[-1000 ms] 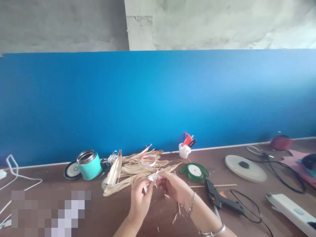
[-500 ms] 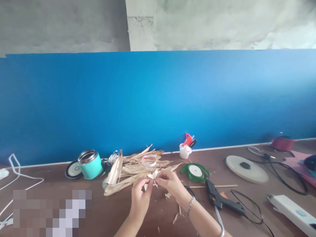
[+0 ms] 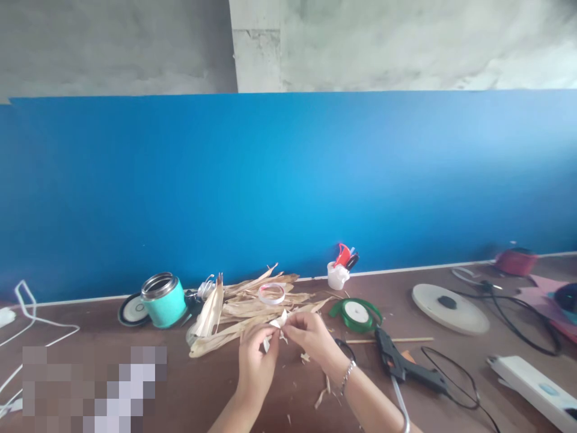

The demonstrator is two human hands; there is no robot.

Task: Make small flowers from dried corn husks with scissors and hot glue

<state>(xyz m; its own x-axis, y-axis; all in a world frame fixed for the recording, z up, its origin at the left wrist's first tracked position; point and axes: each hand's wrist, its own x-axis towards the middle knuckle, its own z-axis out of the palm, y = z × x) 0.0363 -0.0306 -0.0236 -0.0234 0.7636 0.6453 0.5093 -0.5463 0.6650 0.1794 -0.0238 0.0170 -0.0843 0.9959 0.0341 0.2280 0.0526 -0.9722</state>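
Pull too hard and the pale husk piece (image 3: 282, 319), at the frame's lower centre, could tear; a slack pinch might let it slip. Your left hand (image 3: 258, 359) and right hand (image 3: 312, 338) both pinch it, wrists turned inward, forearms rising from the bottom edge.

Dry, papery surfaces are seen on the husks (image 3: 243, 310) and the pale scrap (image 3: 283, 317). The jar (image 3: 164, 308) is coated in matt turquoise and rimmed with shiny metal. A smooth face is shown by the panel (image 3: 288, 180), rough concrete by the wall (image 3: 135, 48). Black plastic is seen on the glue gun (image 3: 392, 356), bright metal on the bracelet (image 3: 347, 377).
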